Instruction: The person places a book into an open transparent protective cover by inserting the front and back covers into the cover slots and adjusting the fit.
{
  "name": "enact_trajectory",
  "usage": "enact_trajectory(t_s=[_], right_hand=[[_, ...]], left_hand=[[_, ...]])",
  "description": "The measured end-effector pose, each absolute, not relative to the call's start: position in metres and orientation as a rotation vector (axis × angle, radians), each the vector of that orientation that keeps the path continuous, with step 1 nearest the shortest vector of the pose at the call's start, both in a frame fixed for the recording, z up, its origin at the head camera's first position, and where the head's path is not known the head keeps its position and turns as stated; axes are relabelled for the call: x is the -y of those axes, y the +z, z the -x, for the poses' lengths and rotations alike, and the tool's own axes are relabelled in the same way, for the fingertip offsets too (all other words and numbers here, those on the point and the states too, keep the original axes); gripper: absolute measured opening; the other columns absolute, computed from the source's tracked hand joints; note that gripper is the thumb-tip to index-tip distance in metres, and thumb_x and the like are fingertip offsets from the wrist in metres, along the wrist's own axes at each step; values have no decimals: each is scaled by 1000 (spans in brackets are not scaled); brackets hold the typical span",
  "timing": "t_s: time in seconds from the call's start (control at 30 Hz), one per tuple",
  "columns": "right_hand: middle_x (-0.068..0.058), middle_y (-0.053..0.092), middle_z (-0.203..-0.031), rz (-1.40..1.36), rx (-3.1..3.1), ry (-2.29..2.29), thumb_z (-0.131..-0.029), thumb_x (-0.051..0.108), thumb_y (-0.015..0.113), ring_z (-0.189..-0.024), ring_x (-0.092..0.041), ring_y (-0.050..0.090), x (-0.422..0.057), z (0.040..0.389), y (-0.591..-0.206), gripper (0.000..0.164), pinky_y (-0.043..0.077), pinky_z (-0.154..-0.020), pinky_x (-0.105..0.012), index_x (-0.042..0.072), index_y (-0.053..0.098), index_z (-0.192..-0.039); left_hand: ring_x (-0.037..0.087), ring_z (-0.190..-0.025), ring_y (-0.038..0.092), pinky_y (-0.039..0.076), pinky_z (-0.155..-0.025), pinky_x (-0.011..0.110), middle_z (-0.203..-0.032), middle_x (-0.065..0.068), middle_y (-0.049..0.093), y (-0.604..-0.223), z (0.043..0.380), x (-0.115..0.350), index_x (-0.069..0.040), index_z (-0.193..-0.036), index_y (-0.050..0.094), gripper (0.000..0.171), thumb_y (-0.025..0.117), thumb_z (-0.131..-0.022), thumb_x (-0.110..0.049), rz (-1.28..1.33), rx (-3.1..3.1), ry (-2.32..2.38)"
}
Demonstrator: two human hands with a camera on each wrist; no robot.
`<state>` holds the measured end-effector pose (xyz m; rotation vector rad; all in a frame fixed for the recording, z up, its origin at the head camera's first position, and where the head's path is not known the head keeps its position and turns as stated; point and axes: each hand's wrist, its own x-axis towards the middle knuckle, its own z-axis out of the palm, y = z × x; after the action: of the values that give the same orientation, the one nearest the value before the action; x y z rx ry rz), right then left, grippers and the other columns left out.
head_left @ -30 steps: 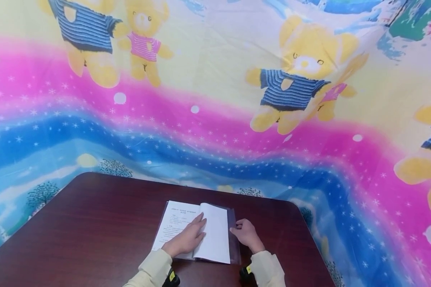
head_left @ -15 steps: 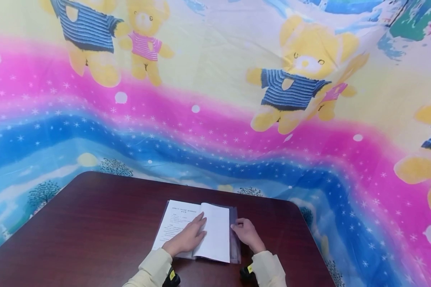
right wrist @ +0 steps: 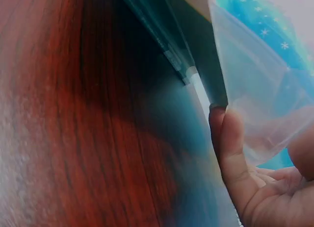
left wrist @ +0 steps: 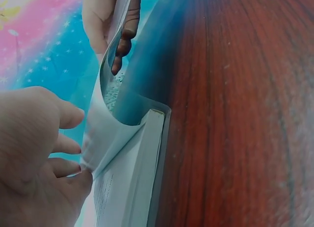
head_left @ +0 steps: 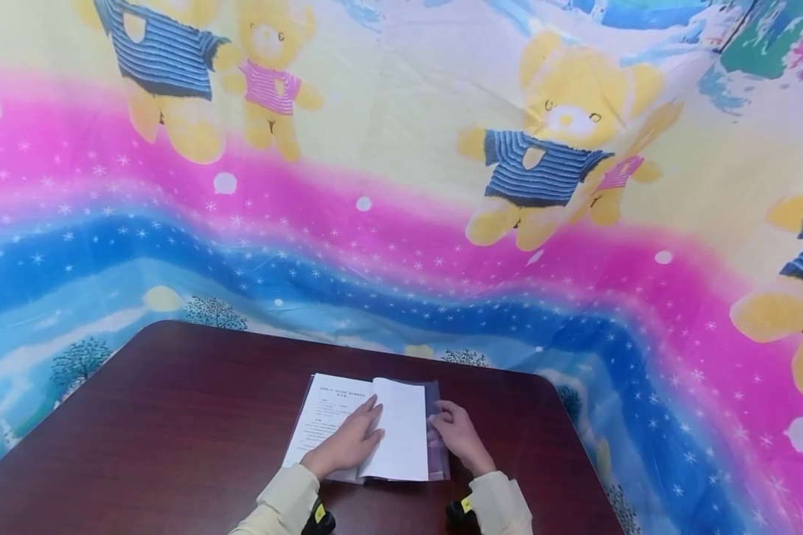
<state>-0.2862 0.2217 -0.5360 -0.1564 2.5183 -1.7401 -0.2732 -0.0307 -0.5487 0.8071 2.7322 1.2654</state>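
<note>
A book point(head_left: 395, 438) lies open on the table, with a page of printed lines at left and a blank white page at right. A clear plastic cover point(head_left: 436, 446) sticks out past its right side. My left hand point(head_left: 348, 444) rests on the book near the middle fold, its fingers extended. At the right edge, my right hand point(head_left: 458, 438) pinches the raised page and clear plastic between thumb and finger. In the left wrist view, the lifted page point(left wrist: 110, 121) curves up from the thick block of pages point(left wrist: 147, 163). Transparent film point(right wrist: 260, 85) stands out beside my right fingers.
The dark red-brown wooden table point(head_left: 174, 423) extends around the book. Behind it hangs a cloth backdrop point(head_left: 388, 245) printed with teddy bears and snowflakes. A dark band with a yellow mark point(head_left: 319, 516) sits at my left wrist, and another point(head_left: 462, 513) at my right.
The near edge of the right page has risen slightly. The clear plastic at the right shows wider and has shifted. My right fingers have moved a little; my left hand stays put.
</note>
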Motion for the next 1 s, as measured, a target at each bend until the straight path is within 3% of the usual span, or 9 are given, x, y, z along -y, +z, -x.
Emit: enact_trajectory(t_s=[0.27,0.5,0.73,1.0], right_hand=[[-28,64,-120,104,-2495,-1820,-107,11,50,-85,-22,70,-214,286,-539,53,63,-72,-38,-12,32,-151],[-30,62,-129,208,-2628,-1882,-107,15,52,-106,-29,67,-202,289,-530,50,58,-86,-38,-6,40,-150],[-31,65,-123,290,-2541,-1960,-106,7,49,-100,-29,68,-193,292,-521,48,56,-80,-30,-9,39,-149],[-30,53,-143,337,-2359,-2040,-99,1,47,-118,-32,62,-179,293,-511,55,54,-89,-30,-2,39,-153]], left_hand=[[44,-150,29,28,-119,60,-162,28,28,-550,272,33,9,-150,40,55,50,-106,-21,-773,-2727,1306],[43,-149,32,31,-118,59,-160,27,33,-549,273,33,5,-150,44,51,50,-106,-19,-768,-2783,1327],[44,-145,38,33,-117,59,-156,26,41,-546,273,34,4,-145,51,45,50,-105,-15,-761,-2843,1448],[39,-144,43,35,-117,57,-154,18,47,-544,273,38,-3,-141,58,39,55,-103,-15,-789,-2814,1626]])
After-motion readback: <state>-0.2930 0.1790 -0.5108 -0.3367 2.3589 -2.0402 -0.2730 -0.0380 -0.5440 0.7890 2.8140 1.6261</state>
